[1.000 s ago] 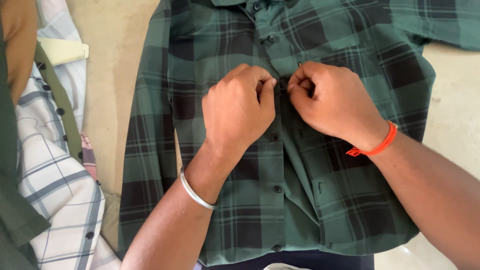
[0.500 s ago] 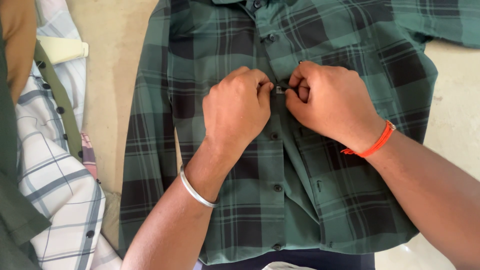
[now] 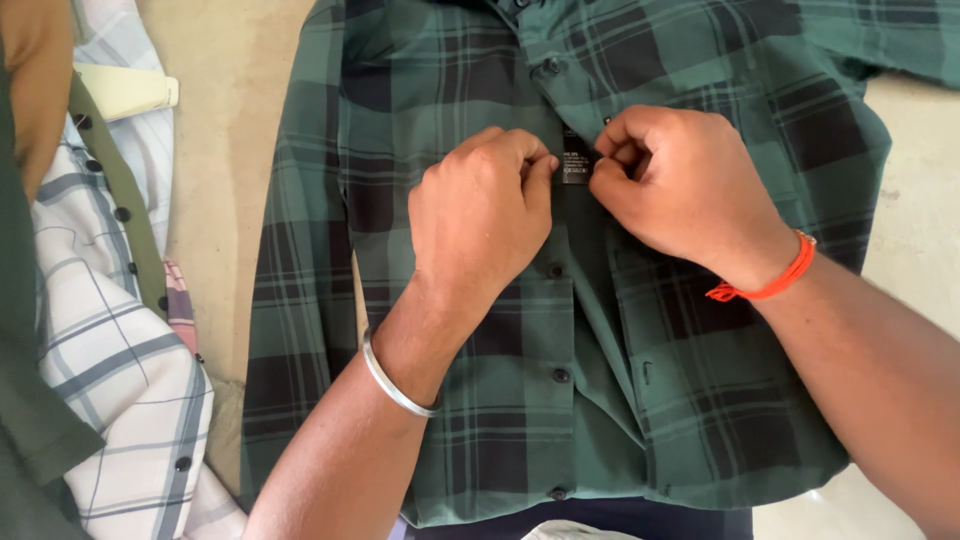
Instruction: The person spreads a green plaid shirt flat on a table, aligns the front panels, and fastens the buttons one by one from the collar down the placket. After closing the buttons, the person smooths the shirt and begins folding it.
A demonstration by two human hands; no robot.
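Observation:
A dark green and black plaid shirt [image 3: 700, 400] lies flat, front up, with its collar toward the top of the view. My left hand [image 3: 480, 215] pinches the left edge of the button placket at chest height. My right hand [image 3: 680, 185] pinches the facing edge just across from it. Between the two hands the front is parted a little, and a small dark label [image 3: 575, 165] shows inside. Black buttons [image 3: 561, 375] below the hands are fastened. A steel bangle [image 3: 395, 380] circles my left wrist and an orange thread [image 3: 770, 280] my right.
A pile of other shirts lies at the left, with a white checked one [image 3: 110, 350] on top and an olive one [image 3: 30, 420] under it. A pale yellow card [image 3: 125, 90] rests at the upper left. The surface beneath is beige [image 3: 220, 130].
Both hands stay at the same button spot. The placket edges have been pulled slightly apart, so the dark inner label now shows between the fingers.

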